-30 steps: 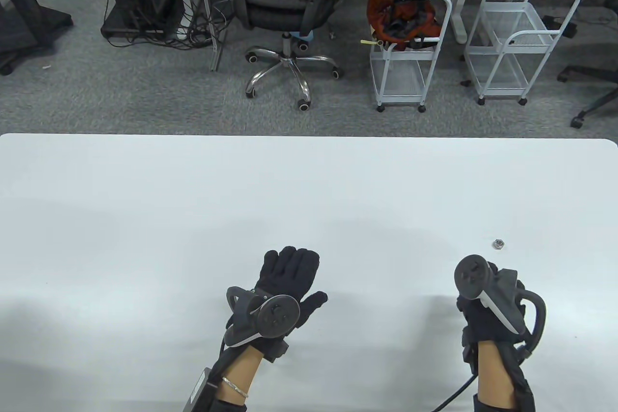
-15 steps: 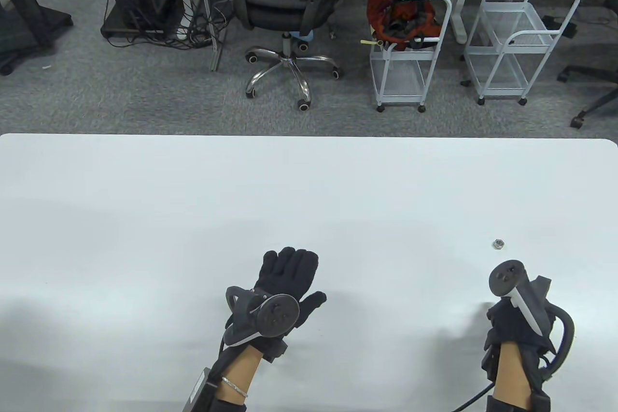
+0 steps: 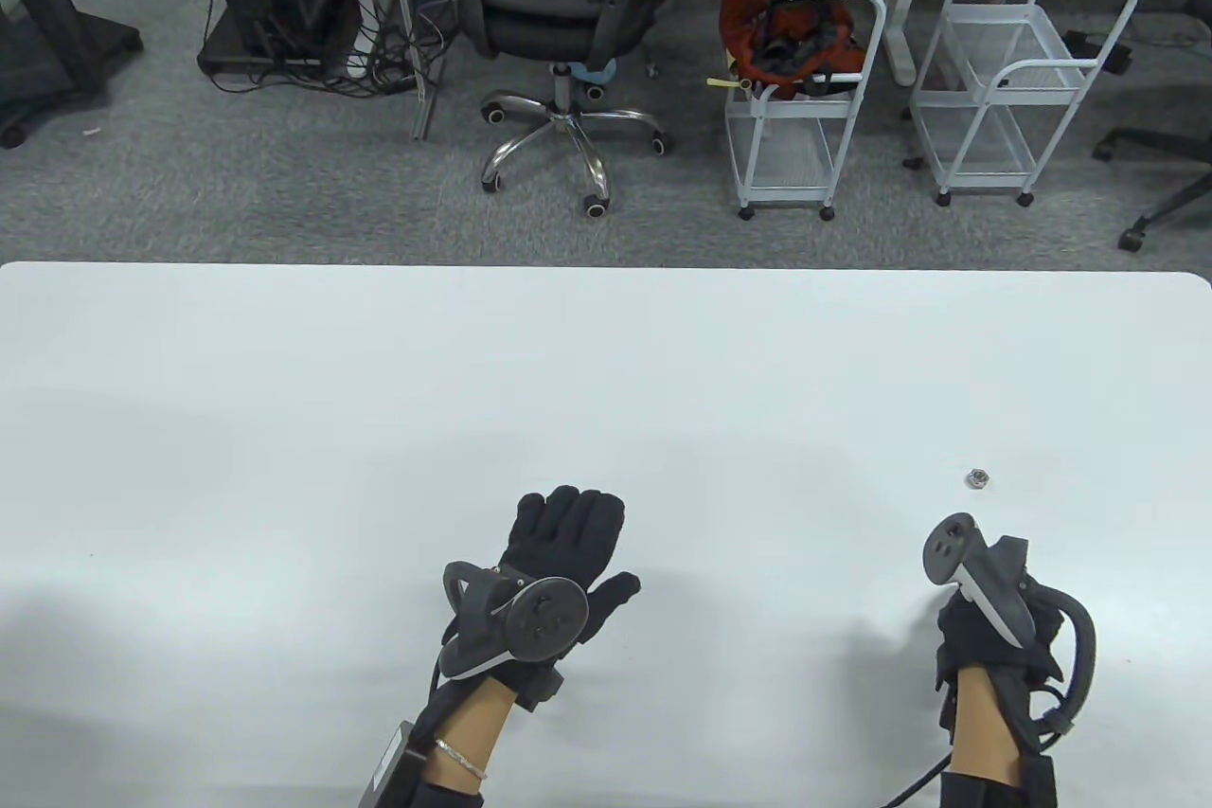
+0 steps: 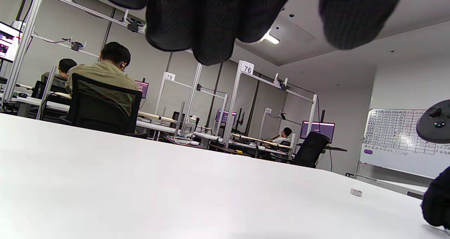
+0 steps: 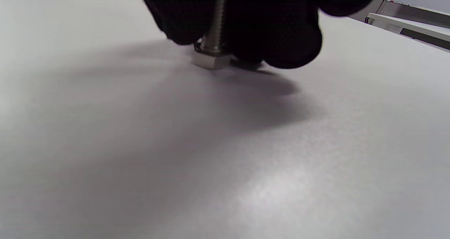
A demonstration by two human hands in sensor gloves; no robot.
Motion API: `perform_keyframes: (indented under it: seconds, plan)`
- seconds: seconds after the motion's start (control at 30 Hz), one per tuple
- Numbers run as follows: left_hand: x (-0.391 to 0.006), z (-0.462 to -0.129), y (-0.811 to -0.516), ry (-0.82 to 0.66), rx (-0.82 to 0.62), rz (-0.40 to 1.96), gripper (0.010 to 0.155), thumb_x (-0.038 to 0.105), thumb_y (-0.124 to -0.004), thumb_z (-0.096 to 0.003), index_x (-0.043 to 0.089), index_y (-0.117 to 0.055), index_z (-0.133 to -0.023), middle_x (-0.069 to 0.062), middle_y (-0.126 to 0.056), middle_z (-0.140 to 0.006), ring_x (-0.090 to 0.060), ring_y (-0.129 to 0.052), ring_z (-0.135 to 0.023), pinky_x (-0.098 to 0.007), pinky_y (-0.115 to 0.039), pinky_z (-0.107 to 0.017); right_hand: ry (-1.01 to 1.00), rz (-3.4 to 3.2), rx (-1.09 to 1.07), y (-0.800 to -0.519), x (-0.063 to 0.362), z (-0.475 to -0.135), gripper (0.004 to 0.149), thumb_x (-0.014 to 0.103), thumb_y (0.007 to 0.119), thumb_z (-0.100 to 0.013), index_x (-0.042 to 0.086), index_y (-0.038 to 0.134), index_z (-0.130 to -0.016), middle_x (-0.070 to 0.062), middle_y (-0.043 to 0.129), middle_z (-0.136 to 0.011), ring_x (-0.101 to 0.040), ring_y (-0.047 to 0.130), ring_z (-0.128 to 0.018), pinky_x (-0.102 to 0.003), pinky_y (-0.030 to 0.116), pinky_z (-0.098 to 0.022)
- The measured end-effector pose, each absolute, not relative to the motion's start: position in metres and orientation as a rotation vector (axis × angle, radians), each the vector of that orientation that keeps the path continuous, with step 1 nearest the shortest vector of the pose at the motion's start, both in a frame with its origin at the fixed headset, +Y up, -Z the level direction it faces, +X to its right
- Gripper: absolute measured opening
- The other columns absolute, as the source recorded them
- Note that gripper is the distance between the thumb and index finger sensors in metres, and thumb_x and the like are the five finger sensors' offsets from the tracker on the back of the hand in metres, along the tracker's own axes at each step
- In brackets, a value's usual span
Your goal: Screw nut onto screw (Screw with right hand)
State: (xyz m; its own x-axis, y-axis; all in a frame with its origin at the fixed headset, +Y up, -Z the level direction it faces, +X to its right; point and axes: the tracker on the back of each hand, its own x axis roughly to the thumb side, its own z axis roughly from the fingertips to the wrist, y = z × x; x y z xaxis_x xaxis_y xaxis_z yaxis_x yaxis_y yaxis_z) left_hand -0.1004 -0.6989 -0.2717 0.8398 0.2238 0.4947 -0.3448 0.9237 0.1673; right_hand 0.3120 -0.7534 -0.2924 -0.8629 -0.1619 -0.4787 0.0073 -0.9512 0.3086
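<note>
The right hand [image 3: 994, 647] has shifted back toward the left hand after swinging outward half a second ago, and its tracker has tilted. Its fingers [image 5: 281, 38] are closed around the screw [image 5: 216, 38], which stands upright, head down on the table [image 3: 379, 420]. The nut [image 3: 977, 476] has not moved; it lies just beyond the right hand, untouched. The left hand [image 3: 559, 552] rests flat and spread, holding nothing, unchanged. Judgement: the screw is secured; nut pickup remains.
</note>
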Motion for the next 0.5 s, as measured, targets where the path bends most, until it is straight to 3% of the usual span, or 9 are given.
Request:
perform_keyframes:
  seconds: [0.23,0.5]
  plan:
    - [-0.094,-0.268,-0.697,-0.524,0.25,0.348,0.074,0.059,-0.071,-0.0472,0.018,-0.065,-0.108,-0.012,-0.083,-0.109,-0.041,-0.079,-0.098,-0.059,-0.054,-0.076,-0.335,-2.93,0.649,-0.734,0.292,-0.295,0.043,0.022,0.08,-0.052,0.007,0.078,-0.093,-0.02,0.09,-0.08,-0.036,0.095,-0.065,-0.056,0.069,-0.053]
    - [-0.085,-0.264,-0.694,-0.552,0.246,0.473,0.074,0.058,-0.076,-0.0444,0.017,-0.068,-0.105,-0.01,-0.088,-0.104,-0.037,-0.086,-0.093,-0.058,-0.062,-0.073,0.031,-3.326,0.143,-0.695,0.229,-0.292,0.042,0.026,0.079,-0.052,0.007,0.08,-0.089,-0.018,0.094,-0.073,-0.031,0.1,-0.057,-0.052,0.074,-0.047]
